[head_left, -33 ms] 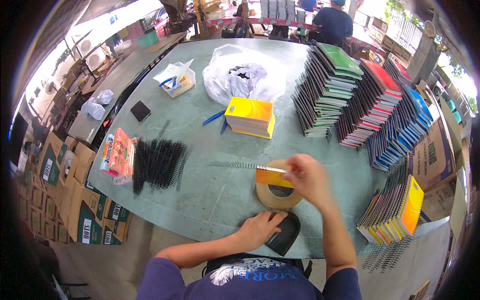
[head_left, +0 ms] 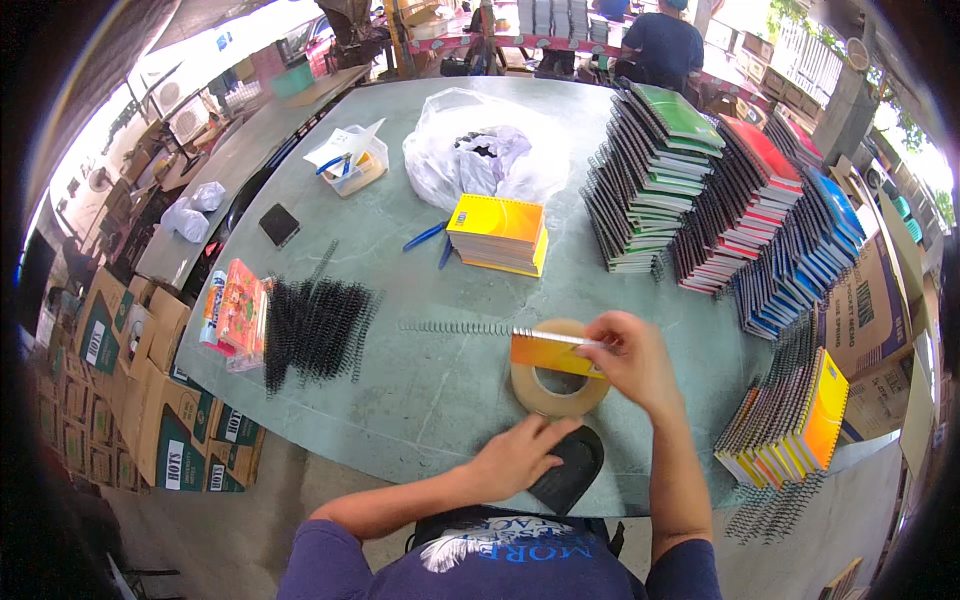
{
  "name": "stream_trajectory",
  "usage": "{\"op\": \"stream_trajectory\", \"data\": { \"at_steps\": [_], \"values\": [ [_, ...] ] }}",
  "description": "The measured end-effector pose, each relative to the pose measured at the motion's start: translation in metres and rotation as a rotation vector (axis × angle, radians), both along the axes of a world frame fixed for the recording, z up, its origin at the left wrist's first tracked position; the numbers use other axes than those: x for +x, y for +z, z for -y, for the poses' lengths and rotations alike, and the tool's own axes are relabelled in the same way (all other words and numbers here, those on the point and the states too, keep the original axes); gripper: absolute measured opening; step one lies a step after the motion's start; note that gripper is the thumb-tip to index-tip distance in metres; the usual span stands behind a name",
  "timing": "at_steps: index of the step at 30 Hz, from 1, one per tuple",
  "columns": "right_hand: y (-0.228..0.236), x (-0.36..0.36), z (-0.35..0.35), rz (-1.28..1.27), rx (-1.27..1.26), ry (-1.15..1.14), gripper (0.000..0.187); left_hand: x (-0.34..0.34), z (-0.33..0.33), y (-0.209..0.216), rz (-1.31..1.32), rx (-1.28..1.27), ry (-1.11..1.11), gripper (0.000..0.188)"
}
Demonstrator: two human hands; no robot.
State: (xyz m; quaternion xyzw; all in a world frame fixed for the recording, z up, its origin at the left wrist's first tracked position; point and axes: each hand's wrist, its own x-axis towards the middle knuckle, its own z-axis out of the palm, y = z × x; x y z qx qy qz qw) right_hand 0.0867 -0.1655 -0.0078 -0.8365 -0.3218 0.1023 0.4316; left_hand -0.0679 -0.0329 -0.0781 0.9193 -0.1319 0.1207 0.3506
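My right hand (head_left: 635, 360) grips the right end of a small orange-yellow notebook (head_left: 553, 355), which stands on edge on top of a wide roll of tan tape (head_left: 560, 398). A long metal spiral wire (head_left: 455, 327) lies on the green table (head_left: 420, 400) and runs along the notebook's top edge. With its fingers spread, my left hand (head_left: 515, 455) lies flat on the table at the tape roll's near side, beside a black oval object (head_left: 572, 472). It holds nothing.
A stack of yellow notebooks (head_left: 498, 232) and blue pens (head_left: 425, 237) lie mid-table, and a pile of black spiral wires (head_left: 315, 320) to the left. Tall stacks of bound notebooks (head_left: 650, 180) fill the right. A white plastic bag (head_left: 480, 155) sits behind. Cardboard boxes (head_left: 130, 400) stand left.
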Motion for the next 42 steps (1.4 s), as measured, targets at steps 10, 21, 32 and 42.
{"op": "stream_trajectory", "data": {
  "at_steps": [10,21,32,42],
  "values": [
    [-0.053,-0.006,0.028,-0.407,0.568,-0.05,0.026,0.034,-0.05,0.072,0.265,-0.015,0.121,0.035],
    [-0.06,-0.012,0.037,-0.508,0.528,-0.08,0.024,0.062,-0.038,0.085,0.321,0.083,0.179,0.036],
    [-0.068,-0.011,0.038,-0.494,0.617,-0.086,0.025,0.085,-0.019,0.109,0.27,-0.27,0.255,0.024],
    [-0.076,-0.015,0.039,-0.492,0.576,0.041,0.026,0.097,-0.006,0.099,0.264,0.046,-0.01,0.023]
  ]
}}
